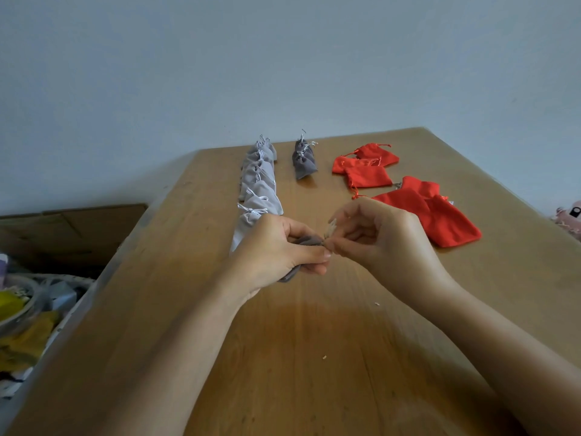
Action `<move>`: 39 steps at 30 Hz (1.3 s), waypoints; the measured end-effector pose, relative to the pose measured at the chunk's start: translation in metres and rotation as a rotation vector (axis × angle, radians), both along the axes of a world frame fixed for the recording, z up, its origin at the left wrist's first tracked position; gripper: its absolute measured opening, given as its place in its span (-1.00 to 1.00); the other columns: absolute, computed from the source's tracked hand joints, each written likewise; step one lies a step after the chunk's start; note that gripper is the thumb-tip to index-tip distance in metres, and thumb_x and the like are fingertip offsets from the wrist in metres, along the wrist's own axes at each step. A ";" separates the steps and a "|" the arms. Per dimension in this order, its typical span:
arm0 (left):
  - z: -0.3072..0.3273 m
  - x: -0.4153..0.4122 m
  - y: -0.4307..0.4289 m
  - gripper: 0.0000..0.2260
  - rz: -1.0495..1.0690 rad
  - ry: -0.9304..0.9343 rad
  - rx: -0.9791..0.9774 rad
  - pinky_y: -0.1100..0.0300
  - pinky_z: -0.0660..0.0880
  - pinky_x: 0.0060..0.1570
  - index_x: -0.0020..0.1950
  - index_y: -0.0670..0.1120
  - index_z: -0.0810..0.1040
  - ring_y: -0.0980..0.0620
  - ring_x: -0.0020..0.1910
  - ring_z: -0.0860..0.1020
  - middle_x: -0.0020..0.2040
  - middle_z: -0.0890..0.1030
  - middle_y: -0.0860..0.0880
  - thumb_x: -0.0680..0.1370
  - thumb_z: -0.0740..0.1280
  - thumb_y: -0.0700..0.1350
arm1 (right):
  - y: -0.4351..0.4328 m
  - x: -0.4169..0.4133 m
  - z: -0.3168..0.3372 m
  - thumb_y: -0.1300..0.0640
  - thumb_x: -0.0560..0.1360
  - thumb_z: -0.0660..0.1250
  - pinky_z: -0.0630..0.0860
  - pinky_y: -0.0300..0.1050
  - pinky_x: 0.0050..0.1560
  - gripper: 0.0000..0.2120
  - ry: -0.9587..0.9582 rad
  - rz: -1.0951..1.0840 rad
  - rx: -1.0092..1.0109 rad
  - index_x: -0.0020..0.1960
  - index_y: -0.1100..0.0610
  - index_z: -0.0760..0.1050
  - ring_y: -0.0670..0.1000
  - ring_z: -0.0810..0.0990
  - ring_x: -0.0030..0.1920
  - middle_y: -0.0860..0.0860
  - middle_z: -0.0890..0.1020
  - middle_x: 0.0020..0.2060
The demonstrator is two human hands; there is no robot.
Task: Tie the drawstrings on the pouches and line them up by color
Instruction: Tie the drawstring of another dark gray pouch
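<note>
Near the person, the wooden table (314,357) is bare on both sides of the forearms, with free room up to its front and left edges. Above this space the left hand (276,250) grips a dark grey pouch (306,240), fingers curled around its body. The pouch lies slanted, its bottom low under the palm and its neck pointing to the right hand (386,240), which pinches the pale drawstring (332,225) at the neck.

Just behind this pouch, to the left, a row of light grey pouches (259,187) runs straight towards the wall (283,58), bows tied. Further behind it stands a short row of dark grey pouches (303,160). Right of the held pouch, red pouches (440,215) lie flat and overlapping, reaching near the right table edge.
</note>
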State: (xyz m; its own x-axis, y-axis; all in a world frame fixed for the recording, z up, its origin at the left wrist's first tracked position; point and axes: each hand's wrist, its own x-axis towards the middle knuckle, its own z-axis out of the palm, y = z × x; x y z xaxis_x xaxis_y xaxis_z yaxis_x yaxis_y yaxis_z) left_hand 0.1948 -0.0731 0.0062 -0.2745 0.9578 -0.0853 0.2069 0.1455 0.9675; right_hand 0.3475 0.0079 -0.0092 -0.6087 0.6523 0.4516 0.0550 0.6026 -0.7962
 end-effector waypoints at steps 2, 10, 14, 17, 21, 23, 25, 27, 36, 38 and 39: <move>0.001 0.000 -0.001 -0.91 -0.003 -0.018 0.036 0.28 0.57 -0.29 -0.22 -0.19 0.63 0.02 -0.36 0.65 -0.32 0.67 -0.09 0.39 0.47 -0.35 | 0.000 0.002 0.002 0.32 0.37 0.51 0.59 -0.18 -0.17 -0.85 0.010 0.005 -0.011 -0.17 0.11 0.62 -0.09 0.65 -0.27 -0.03 0.68 -0.29; 0.007 -0.002 -0.003 -0.90 -0.044 -0.082 0.073 0.27 0.58 -0.26 -0.12 -0.30 0.63 -0.01 -0.32 0.66 -0.25 0.68 -0.16 0.39 0.45 -0.37 | -0.002 0.002 0.003 0.30 0.38 0.51 0.60 -0.08 -0.18 -0.85 0.097 0.021 -0.027 -0.14 0.15 0.57 -0.01 0.65 -0.26 0.02 0.66 -0.29; 0.009 -0.003 -0.004 -0.86 -0.086 -0.126 0.071 0.28 0.59 -0.27 -0.13 -0.27 0.64 0.00 -0.31 0.66 -0.24 0.69 -0.16 0.32 0.46 -0.30 | 0.000 0.003 0.004 0.27 0.42 0.48 0.55 -0.20 -0.16 -0.90 0.057 0.060 0.087 -0.11 0.11 0.67 -0.05 0.63 -0.20 -0.06 0.67 -0.26; 0.008 -0.002 -0.005 -0.81 -0.109 -0.136 0.057 0.27 0.59 -0.23 -0.13 -0.25 0.64 0.00 -0.28 0.67 -0.22 0.69 -0.16 0.29 0.46 -0.25 | 0.006 0.004 0.004 0.24 0.44 0.47 0.57 -0.07 -0.13 -0.91 0.018 0.079 0.074 -0.08 0.10 0.68 -0.01 0.63 -0.19 -0.03 0.67 -0.23; 0.007 -0.003 -0.004 -0.80 -0.102 -0.171 0.041 0.25 0.60 -0.20 -0.11 -0.26 0.64 -0.04 -0.22 0.67 -0.20 0.69 -0.16 0.29 0.47 -0.26 | 0.005 0.004 0.003 0.25 0.45 0.46 0.56 -0.31 -0.14 -0.92 -0.003 0.053 0.284 -0.07 0.15 0.69 -0.12 0.64 -0.17 -0.05 0.67 -0.22; 0.007 -0.004 -0.003 -0.79 -0.098 -0.219 0.029 0.23 0.61 -0.19 -0.09 -0.28 0.64 -0.06 -0.17 0.67 -0.19 0.69 -0.16 0.30 0.46 -0.27 | 0.005 0.004 0.003 0.19 0.46 0.42 0.56 -0.32 -0.13 -0.89 0.001 0.042 0.383 -0.05 0.16 0.69 -0.15 0.64 -0.17 -0.04 0.68 -0.21; 0.006 -0.003 -0.002 -0.76 -0.092 -0.266 0.005 0.24 0.61 -0.20 -0.06 -0.30 0.63 -0.03 -0.20 0.67 -0.19 0.69 -0.18 0.30 0.44 -0.28 | 0.007 0.004 0.003 0.17 0.46 0.39 0.56 -0.25 -0.16 -0.86 -0.021 0.036 0.485 -0.05 0.17 0.70 -0.13 0.64 -0.20 -0.02 0.69 -0.20; 0.004 -0.003 -0.001 -0.75 -0.091 -0.285 -0.017 0.24 0.61 -0.21 -0.05 -0.32 0.63 0.00 -0.24 0.67 -0.21 0.69 -0.18 0.30 0.44 -0.28 | 0.009 0.004 0.002 0.18 0.46 0.39 0.54 -0.20 -0.18 -0.86 -0.040 0.037 0.581 -0.06 0.17 0.70 -0.12 0.64 -0.21 0.00 0.69 -0.20; 0.000 -0.004 0.001 -0.83 -0.107 -0.282 -0.043 0.21 0.61 -0.20 -0.15 -0.29 0.66 0.02 -0.28 0.66 -0.25 0.67 -0.17 0.29 0.43 -0.27 | 0.009 0.005 0.002 0.06 0.51 0.24 0.57 -0.14 -0.27 -0.74 -0.142 0.071 0.678 -0.05 0.13 0.68 -0.09 0.64 -0.25 -0.01 0.66 -0.20; -0.001 -0.004 0.002 -0.85 -0.106 -0.289 -0.051 0.20 0.61 -0.18 -0.14 -0.30 0.65 0.02 -0.29 0.65 -0.27 0.66 -0.16 0.32 0.42 -0.29 | 0.008 0.003 0.000 0.07 0.51 0.23 0.58 -0.11 -0.30 -0.74 -0.160 0.061 0.692 -0.06 0.14 0.68 -0.06 0.64 -0.27 0.01 0.65 -0.21; -0.002 -0.004 0.002 -0.88 -0.103 -0.298 -0.053 0.19 0.62 -0.17 -0.14 -0.30 0.64 0.02 -0.29 0.65 -0.28 0.66 -0.16 0.35 0.41 -0.32 | 0.007 0.002 -0.001 0.10 0.51 0.24 0.58 -0.09 -0.32 -0.76 -0.173 0.049 0.711 -0.07 0.15 0.67 -0.03 0.63 -0.29 0.03 0.64 -0.22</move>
State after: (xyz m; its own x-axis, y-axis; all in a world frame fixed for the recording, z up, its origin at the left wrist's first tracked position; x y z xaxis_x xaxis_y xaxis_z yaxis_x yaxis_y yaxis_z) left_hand 0.1908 -0.0709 0.0046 -0.1321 0.9713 -0.1979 -0.0687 0.1902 0.9793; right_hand 0.3496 0.0152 -0.0104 -0.7305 0.2076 0.6506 0.1043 0.9754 -0.1942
